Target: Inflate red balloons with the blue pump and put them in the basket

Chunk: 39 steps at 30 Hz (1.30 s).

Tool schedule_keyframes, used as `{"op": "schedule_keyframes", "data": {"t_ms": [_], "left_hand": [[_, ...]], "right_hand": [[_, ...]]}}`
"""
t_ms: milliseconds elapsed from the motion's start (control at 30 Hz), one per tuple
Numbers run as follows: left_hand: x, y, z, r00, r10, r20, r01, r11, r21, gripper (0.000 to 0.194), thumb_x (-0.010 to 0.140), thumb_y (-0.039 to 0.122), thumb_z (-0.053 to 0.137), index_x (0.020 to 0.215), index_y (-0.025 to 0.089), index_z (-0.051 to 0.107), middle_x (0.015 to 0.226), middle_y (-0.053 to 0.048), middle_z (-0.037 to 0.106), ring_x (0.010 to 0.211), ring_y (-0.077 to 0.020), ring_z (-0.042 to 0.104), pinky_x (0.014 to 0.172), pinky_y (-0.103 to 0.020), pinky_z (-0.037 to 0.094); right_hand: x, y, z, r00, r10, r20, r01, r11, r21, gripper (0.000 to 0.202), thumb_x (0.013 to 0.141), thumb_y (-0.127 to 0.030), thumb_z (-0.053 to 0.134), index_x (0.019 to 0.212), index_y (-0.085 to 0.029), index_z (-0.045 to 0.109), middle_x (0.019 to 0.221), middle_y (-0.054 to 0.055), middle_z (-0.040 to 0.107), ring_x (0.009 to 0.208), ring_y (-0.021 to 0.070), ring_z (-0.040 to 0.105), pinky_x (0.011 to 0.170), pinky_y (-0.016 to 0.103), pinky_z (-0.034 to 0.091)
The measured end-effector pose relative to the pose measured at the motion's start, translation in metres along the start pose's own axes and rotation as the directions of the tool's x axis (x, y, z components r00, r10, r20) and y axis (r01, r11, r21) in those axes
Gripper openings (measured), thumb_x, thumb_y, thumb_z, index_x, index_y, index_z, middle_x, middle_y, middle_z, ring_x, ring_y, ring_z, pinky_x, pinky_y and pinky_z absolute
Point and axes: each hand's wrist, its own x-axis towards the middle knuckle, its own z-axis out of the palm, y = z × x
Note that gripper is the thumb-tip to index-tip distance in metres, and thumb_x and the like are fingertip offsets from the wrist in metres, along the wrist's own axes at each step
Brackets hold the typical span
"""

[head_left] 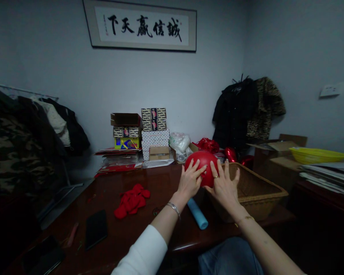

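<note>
An inflated red balloon point(203, 159) is between my two hands above the table. My left hand point(189, 178) presses on its left side with fingers spread, a silver bracelet round the wrist. On the right side lies my right hand point(225, 186), fingers fanned out, a ring on one finger. Both palms face the balloon, and its knot cannot be made out. Below my hands a light blue tube point(197, 214) rests on the table. To the left lies a crumpled heap of red balloons or cloth point(132, 200); I cannot tell which.
A wicker basket point(260, 191) stands just right of my hands on the dark wooden table point(157, 183). Stacked boxes point(155, 139) and a plastic bag point(180, 142) line the back. Two dark flat devices, one a tablet point(96, 229), lie left. A yellow tray point(318, 154) sits far right.
</note>
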Motion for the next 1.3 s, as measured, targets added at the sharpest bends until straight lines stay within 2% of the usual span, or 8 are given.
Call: {"op": "schedule_keyframes", "data": {"t_ms": [200, 367, 567, 967, 1167, 1300], "left_hand": [[0.011, 0.010, 0.007, 1.000, 0.008, -0.001, -0.008, 1.000, -0.015, 0.048, 0.084, 0.014, 0.042, 0.128, 0.033, 0.047, 0.143, 0.000, 0.035, 0.135, -0.0231, 0.020, 0.105, -0.057, 0.021], [0.017, 0.014, 0.017, 0.999, 0.046, -0.022, -0.048, 0.997, -0.065, 0.047, 0.084, 0.014, 0.044, 0.127, 0.031, 0.048, 0.143, -0.001, 0.034, 0.135, -0.0217, 0.021, 0.106, -0.050, 0.025], [0.025, 0.020, 0.028, 0.997, 0.078, -0.020, -0.079, 0.991, -0.112, 0.045, 0.085, 0.016, 0.044, 0.127, 0.029, 0.048, 0.143, -0.003, 0.035, 0.135, -0.0219, 0.022, 0.106, -0.049, 0.026], [0.039, 0.039, 0.049, 0.994, 0.107, 0.010, -0.103, 0.975, -0.195, 0.041, 0.088, 0.022, 0.041, 0.127, 0.029, 0.049, 0.143, -0.003, 0.035, 0.135, -0.0223, 0.021, 0.106, -0.049, 0.027], [0.043, 0.047, 0.058, 0.992, 0.120, 0.031, -0.108, 0.959, -0.260, 0.040, 0.088, 0.022, 0.040, 0.126, 0.028, 0.050, 0.143, -0.003, 0.035, 0.135, -0.0217, 0.021, 0.107, -0.047, 0.027], [0.045, 0.051, 0.064, 0.992, 0.118, 0.048, -0.099, 0.952, -0.289, 0.040, 0.089, 0.028, 0.038, 0.127, 0.025, 0.050, 0.142, -0.005, 0.036, 0.135, -0.0215, 0.020, 0.108, -0.045, 0.025]], "right_hand": [[0.001, 0.013, -0.006, 1.000, 0.018, -0.022, -0.018, 1.000, -0.020, 0.095, 0.070, -0.057, 0.058, 0.142, -0.015, 0.014, 0.149, 0.016, 0.009, 0.134, 0.0352, -0.004, 0.100, 0.063, -0.001], [-0.001, 0.024, -0.007, 0.999, 0.027, -0.037, -0.029, 0.999, -0.036, 0.093, 0.070, -0.055, 0.060, 0.142, -0.016, 0.016, 0.149, 0.016, 0.010, 0.134, 0.0354, -0.001, 0.100, 0.063, -0.001], [-0.003, 0.036, -0.006, 0.998, 0.054, -0.030, -0.057, 0.994, -0.091, 0.099, 0.064, -0.055, 0.065, 0.141, -0.015, 0.017, 0.148, 0.016, 0.012, 0.134, 0.0360, -0.001, 0.100, 0.063, -0.001], [-0.013, 0.063, -0.004, 0.997, 0.077, -0.025, -0.080, 0.985, -0.152, 0.091, 0.071, -0.057, 0.055, 0.141, -0.014, 0.017, 0.148, 0.016, 0.012, 0.134, 0.0349, 0.000, 0.100, 0.063, 0.000], [-0.019, 0.074, -0.002, 0.995, 0.098, -0.017, -0.100, 0.981, -0.169, 0.093, 0.071, -0.059, 0.054, 0.142, -0.013, 0.016, 0.148, 0.017, 0.014, 0.134, 0.0357, 0.000, 0.099, 0.064, 0.001], [-0.024, 0.079, 0.000, 0.994, 0.111, -0.008, -0.110, 0.975, -0.190, 0.094, 0.070, -0.059, 0.055, 0.142, -0.013, 0.015, 0.148, 0.017, 0.014, 0.134, 0.0352, -0.001, 0.100, 0.063, 0.001]]}}
